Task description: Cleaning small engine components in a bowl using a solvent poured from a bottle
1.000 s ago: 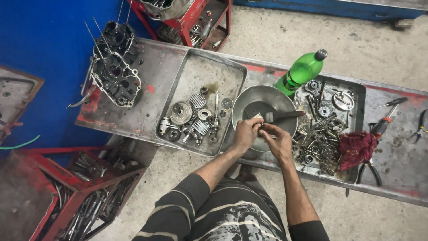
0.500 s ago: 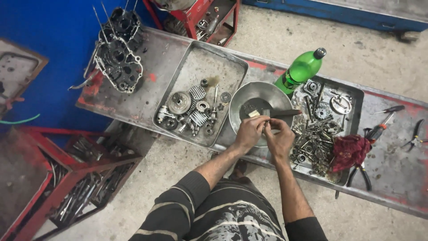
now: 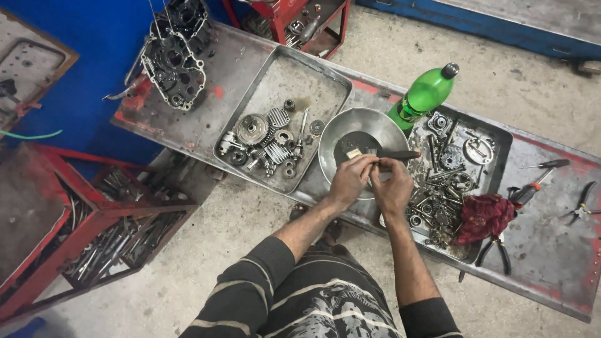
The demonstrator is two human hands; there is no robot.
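Observation:
My left hand (image 3: 348, 181) and my right hand (image 3: 393, 189) meet fingertip to fingertip over the near rim of a round steel bowl (image 3: 330, 139). Both are pinched on a small part that the fingers hide. A brush with a dark handle (image 3: 399, 154) lies across the bowl just beyond my fingers, its pale bristles down in the dark liquid. A flat metal tray (image 3: 294, 87) left of the bowl holds gears and several small engine parts.
A green plastic bottle (image 3: 426, 94) stands behind the bowl. A second tray (image 3: 501, 139) full of bolts and parts sits to the right, with a red rag (image 3: 485, 216), pliers (image 3: 582, 206) and a screwdriver (image 3: 546, 164) nearby. An engine crankcase (image 3: 175, 69) rests far left; a red tool rack (image 3: 94, 213) stands below.
My hands stay pinched together at the bowl's near rim, working the small part. The view has drifted, so the bench sits lower and further right in the frame.

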